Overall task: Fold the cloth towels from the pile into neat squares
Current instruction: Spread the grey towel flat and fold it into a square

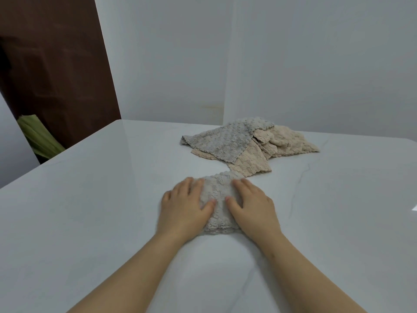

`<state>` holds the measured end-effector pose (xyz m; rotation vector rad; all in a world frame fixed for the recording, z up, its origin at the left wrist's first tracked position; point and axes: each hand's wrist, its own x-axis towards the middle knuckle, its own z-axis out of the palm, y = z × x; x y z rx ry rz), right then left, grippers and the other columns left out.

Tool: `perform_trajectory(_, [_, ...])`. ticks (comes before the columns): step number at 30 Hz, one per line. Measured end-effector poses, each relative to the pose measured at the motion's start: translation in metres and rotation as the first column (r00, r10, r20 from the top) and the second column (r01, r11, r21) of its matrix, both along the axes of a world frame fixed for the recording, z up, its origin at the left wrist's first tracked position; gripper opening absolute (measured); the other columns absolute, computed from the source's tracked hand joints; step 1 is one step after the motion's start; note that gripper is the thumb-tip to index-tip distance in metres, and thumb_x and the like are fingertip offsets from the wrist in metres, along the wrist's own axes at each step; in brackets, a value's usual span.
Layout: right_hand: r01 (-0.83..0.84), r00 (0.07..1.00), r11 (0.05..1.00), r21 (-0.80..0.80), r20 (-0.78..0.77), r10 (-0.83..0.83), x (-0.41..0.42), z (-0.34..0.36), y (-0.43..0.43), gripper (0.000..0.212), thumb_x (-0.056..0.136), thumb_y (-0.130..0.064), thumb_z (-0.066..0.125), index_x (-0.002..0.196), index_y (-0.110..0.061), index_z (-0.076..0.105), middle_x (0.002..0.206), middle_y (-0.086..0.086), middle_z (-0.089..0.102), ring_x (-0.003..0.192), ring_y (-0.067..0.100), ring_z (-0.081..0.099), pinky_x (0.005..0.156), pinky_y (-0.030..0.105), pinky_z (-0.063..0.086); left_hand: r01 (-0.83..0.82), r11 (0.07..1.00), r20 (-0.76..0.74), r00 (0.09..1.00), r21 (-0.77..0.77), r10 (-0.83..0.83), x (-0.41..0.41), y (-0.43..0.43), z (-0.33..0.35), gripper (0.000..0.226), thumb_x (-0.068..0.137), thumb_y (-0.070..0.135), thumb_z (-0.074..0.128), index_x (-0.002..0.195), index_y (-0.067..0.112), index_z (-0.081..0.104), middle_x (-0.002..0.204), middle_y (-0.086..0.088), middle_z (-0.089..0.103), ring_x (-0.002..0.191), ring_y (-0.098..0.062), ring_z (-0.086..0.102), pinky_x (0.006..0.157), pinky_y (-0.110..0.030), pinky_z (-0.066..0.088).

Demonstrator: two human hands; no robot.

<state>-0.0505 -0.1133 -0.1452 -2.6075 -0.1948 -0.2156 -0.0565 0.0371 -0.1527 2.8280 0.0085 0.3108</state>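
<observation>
A pale grey wall and a dark brown panel (56, 64) stood behind a glossy white stone-patterned worktop (90, 222), with a green ribbed object (38, 136) showing past its far left edge. Near the middle of the worktop lay a small, nubbly grey cloth towel (220, 199), already doubled into a compact, roughly square packet. The left hand (185, 206) lay flat on the packet's left side and the right hand (252, 206) flat on its right. The fingers of both were straight and spread, pressing down rather than gripping anything. Just beyond the packet, nearly touching its far edge, sat the loose pile of unfolded towels (248, 143): a grey textured one (223, 141) draped over several beige crinkled ones (291, 141). No finished stack showed elsewhere, so this appeared to be the first towel, at its final smoothing. Most of the work seemed to lie ahead, since every towel in the pile needed spreading, folding and squaring.
</observation>
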Motion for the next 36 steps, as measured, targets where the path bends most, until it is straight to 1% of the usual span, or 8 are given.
perform_trajectory(5, [0.265,0.963,0.963,-0.056,-0.035,-0.267,-0.004,0.004,-0.001,0.045,0.088,-0.045,0.040,0.120,-0.014,0.049,0.123,0.007,0.053,0.117,0.027,0.040,0.097,0.037,0.028,-0.297,0.954,-0.074,0.953,-0.027,0.295,-0.002,0.000,0.006,0.069,0.083,0.067,0.037,0.130,0.017,0.043,0.130,-0.008,0.045,0.122,-0.028,0.037,0.099,-0.038,0.029])
perform_trajectory(12, [0.247,0.967,0.969,0.026,-0.070,-0.244,0.007,0.000,-0.005,0.027,0.086,-0.042,0.044,0.085,-0.016,0.044,0.095,0.002,0.053,0.099,0.025,0.043,0.088,0.038,0.031,-0.240,0.969,-0.140,0.963,-0.059,0.230,0.010,0.003,0.007,0.054,0.084,0.065,0.041,0.110,0.020,0.055,0.122,-0.002,0.049,0.119,-0.025,0.038,0.096,-0.037,0.030])
perform_trajectory(17, [0.201,0.977,0.972,0.122,-0.095,-0.190,0.008,0.003,-0.008,0.022,0.087,-0.037,0.047,0.083,-0.017,0.038,0.071,-0.006,0.041,0.081,0.023,0.039,0.077,0.035,0.028,-0.156,0.941,-0.096,0.987,-0.299,0.133,0.007,0.004,0.012,0.033,0.087,0.053,0.049,0.085,0.021,0.043,0.074,0.012,0.049,0.089,-0.020,0.051,0.082,-0.033,0.034])
perform_trajectory(24, [0.223,0.878,0.931,0.289,-0.474,-0.063,0.006,0.031,-0.017,0.027,0.086,-0.041,0.053,0.101,-0.027,0.035,0.098,-0.003,0.056,0.096,0.021,0.051,0.088,0.032,0.032,-0.271,0.820,-0.390,0.918,-0.504,0.064,0.000,0.005,0.037,0.062,0.086,0.040,0.058,0.139,0.031,0.025,0.131,0.005,0.054,0.120,-0.021,0.052,0.103,-0.036,0.037])
perform_trajectory(27, [0.311,0.799,0.867,0.388,-0.601,-0.017,0.000,0.040,-0.017,0.036,0.082,-0.039,0.059,0.111,-0.022,0.045,0.104,-0.002,0.058,0.104,0.023,0.057,0.098,0.043,0.043,-0.353,0.628,-0.472,0.881,-0.694,-0.026,-0.010,0.006,0.049,0.053,0.083,0.027,0.063,0.118,0.051,0.031,0.120,0.004,0.056,0.105,-0.022,0.059,0.097,-0.040,0.046])
perform_trajectory(29, [0.347,0.767,0.823,0.449,-0.641,0.026,-0.006,0.048,-0.016,0.037,0.082,-0.033,0.061,0.113,-0.016,0.051,0.102,-0.001,0.060,0.099,0.023,0.060,0.094,0.045,0.048,-0.373,0.543,-0.491,0.867,-0.753,-0.087,-0.016,0.007,0.059,0.038,0.089,0.012,0.057,0.099,0.045,0.040,0.109,0.000,0.053,0.088,-0.018,0.057,0.084,-0.033,0.050])
perform_trajectory(32, [0.398,0.737,0.731,0.554,-0.668,0.105,-0.011,0.057,-0.011,0.031,0.085,-0.021,0.061,0.113,-0.015,0.051,0.099,0.000,0.059,0.093,0.020,0.061,0.083,0.037,0.054,-0.371,0.549,-0.499,0.861,-0.749,-0.100,-0.020,0.014,0.067,0.029,0.092,0.003,0.050,0.092,0.032,0.050,0.105,0.001,0.050,0.080,-0.011,0.052,0.076,-0.026,0.045])
perform_trajectory(36, [0.424,0.713,0.628,0.653,-0.668,0.213,-0.012,0.067,0.002,0.029,0.087,-0.011,0.059,0.114,-0.016,0.050,0.100,0.003,0.060,0.090,0.019,0.061,0.069,0.028,0.052,-0.397,0.507,-0.493,0.867,-0.765,-0.065,-0.016,0.028,0.076,0.027,0.091,0.003,0.051,0.099,0.029,0.052,0.111,0.003,0.046,0.090,-0.013,0.054,0.086,-0.031,0.048])
